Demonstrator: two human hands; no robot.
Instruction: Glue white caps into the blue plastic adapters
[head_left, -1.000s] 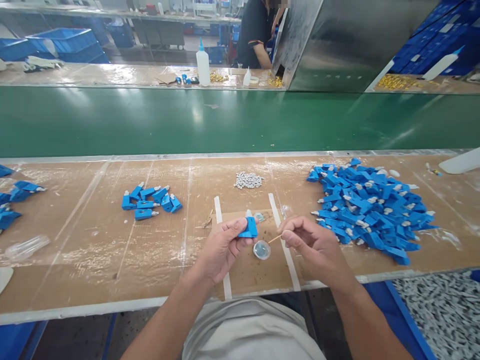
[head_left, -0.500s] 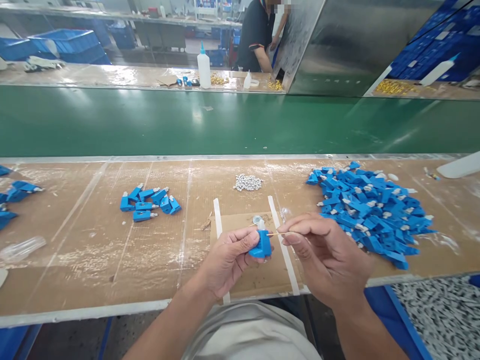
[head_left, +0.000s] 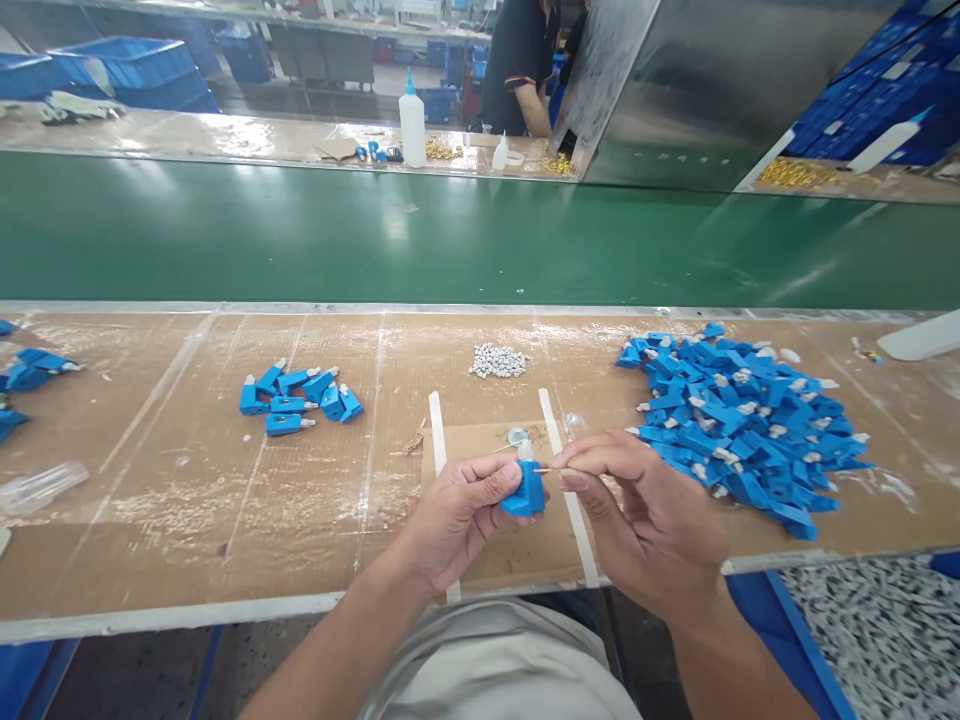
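Observation:
My left hand (head_left: 469,510) pinches a blue plastic part (head_left: 529,493) with a whitish translucent tip pointing up. Between the thumb and fingers of my right hand (head_left: 652,520) is a thin wooden toothpick (head_left: 545,470), its far end touching the blue part's side near the top. Both hands are over a brown cardboard sheet (head_left: 499,560) held down by white tape strips. Just behind the part lies a small round dish (head_left: 517,436). A little pile of grey-white pellets (head_left: 499,360) sits farther back.
A large heap of blue parts (head_left: 750,430) is on the right, a smaller group (head_left: 289,405) on the left. A green conveyor belt (head_left: 300,230) runs behind the bench. Across it stand a white bottle (head_left: 412,125) and a person (head_left: 514,70). A bin of grey pieces (head_left: 870,620) is below right.
The view has tilted slightly. My right hand and the toothpick have moved a little left, closer against the blue part; my left hand keeps its hold.

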